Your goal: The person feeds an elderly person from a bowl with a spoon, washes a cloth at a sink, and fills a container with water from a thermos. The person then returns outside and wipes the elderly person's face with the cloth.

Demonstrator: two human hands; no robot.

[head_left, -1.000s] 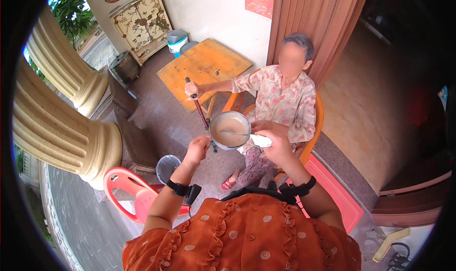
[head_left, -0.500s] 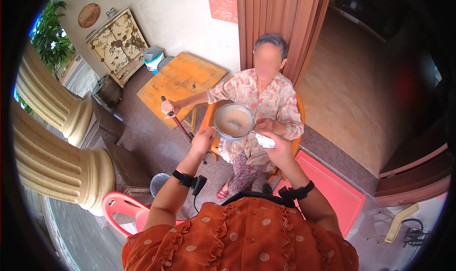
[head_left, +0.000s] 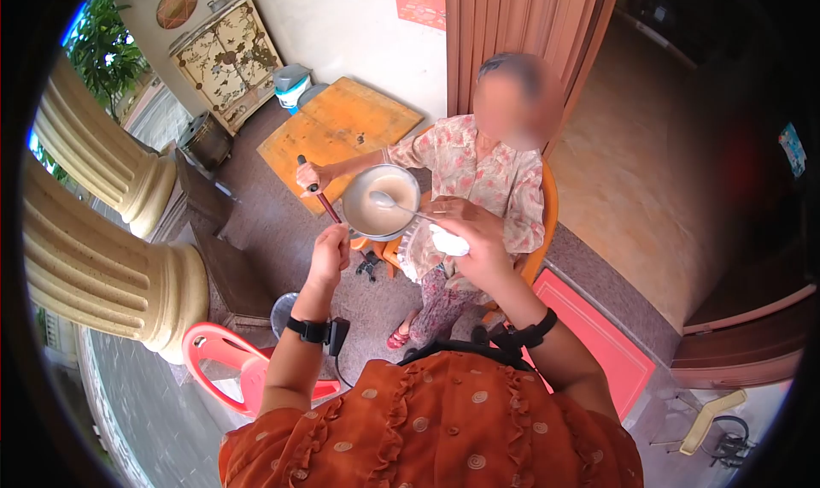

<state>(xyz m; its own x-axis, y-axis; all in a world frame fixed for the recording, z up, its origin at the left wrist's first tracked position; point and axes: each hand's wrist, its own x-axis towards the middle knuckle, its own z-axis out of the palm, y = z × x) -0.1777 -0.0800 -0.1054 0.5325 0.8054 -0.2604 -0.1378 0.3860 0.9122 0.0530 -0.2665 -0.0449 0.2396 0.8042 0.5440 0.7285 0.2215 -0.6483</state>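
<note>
My left hand (head_left: 331,255) is closed on the near left side of a round metal bowl (head_left: 351,199), which is tilted toward me and has pale, soupy food (head_left: 395,186) in it. In my right hand (head_left: 485,253) are a metal spoon (head_left: 382,199) and a crumpled white tissue (head_left: 450,242). The spoon's head is over the bowl, close to the food; whether it touches cannot be made out. A seated person (head_left: 487,167) faces me, one hand (head_left: 313,178) on a dark red cane (head_left: 326,206). Their other hand (head_left: 453,208) is close beside my right hand.
The person sits on an orange chair (head_left: 549,206) by a wooden table (head_left: 333,129). A red plastic chair (head_left: 222,351) stands at lower left near fluted columns (head_left: 111,274). A pink mat (head_left: 589,343) lies right, before the doorway. A painted cabinet (head_left: 229,65) stands against the wall.
The bowl and my left hand have moved left and the bowl now tips toward me. My right hand has moved left, and the spoon's head shows more clearly over the bowl. The seated person's head has turned.
</note>
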